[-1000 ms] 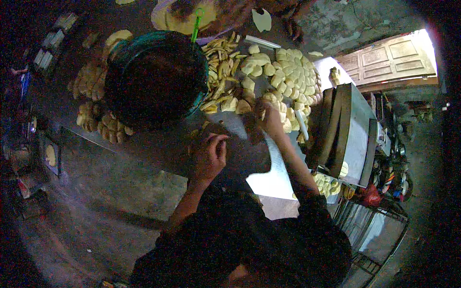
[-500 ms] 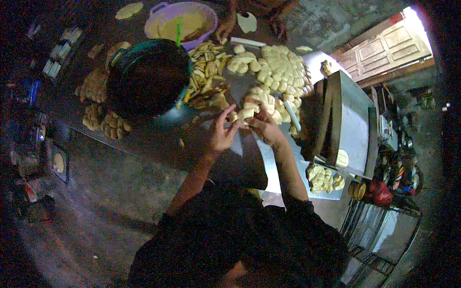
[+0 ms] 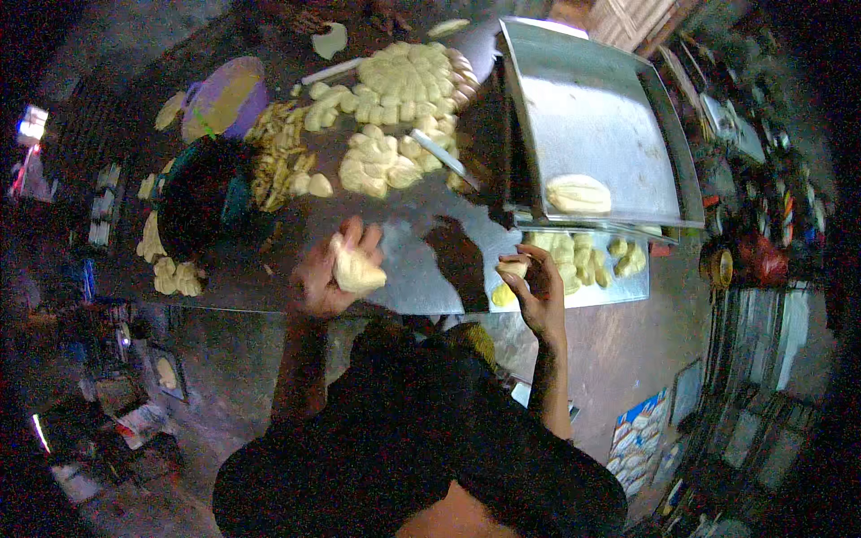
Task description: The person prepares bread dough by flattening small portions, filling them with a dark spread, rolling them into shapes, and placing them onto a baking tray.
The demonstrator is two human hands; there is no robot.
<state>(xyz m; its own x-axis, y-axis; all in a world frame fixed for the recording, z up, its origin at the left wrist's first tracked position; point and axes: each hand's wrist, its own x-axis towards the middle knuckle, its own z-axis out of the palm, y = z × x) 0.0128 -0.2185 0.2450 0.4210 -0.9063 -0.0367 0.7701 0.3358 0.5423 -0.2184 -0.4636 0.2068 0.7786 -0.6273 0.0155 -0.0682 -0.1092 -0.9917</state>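
A pale, flattened piece of dough (image 3: 358, 269) rests in my left hand (image 3: 316, 280), its fingers curled around it over the table's near edge. To the right, my right hand (image 3: 543, 296) pinches a smaller lump of dough (image 3: 512, 267) between thumb and fingers. Just beyond my right hand are several shaped dough pieces (image 3: 587, 262) on a light sheet. Farther off on the table lie a cluster of dough pieces (image 3: 372, 161) and a bigger mass of them (image 3: 404, 81). A pale flat-bladed tool (image 3: 441, 154) lies beside the cluster.
Stacked metal trays (image 3: 610, 117) stand at the right, with one shaped dough (image 3: 578, 194) on top. Yellowish strips of filling (image 3: 276, 148) lie left of the dough, near a dark bucket (image 3: 202, 193) and a purple basin (image 3: 244, 112). Another person's hand (image 3: 387, 16) shows at the far edge.
My hands, together at the dough cluster before, have moved apart and nearer to me, each now with dough in it. The view has swung to the right.
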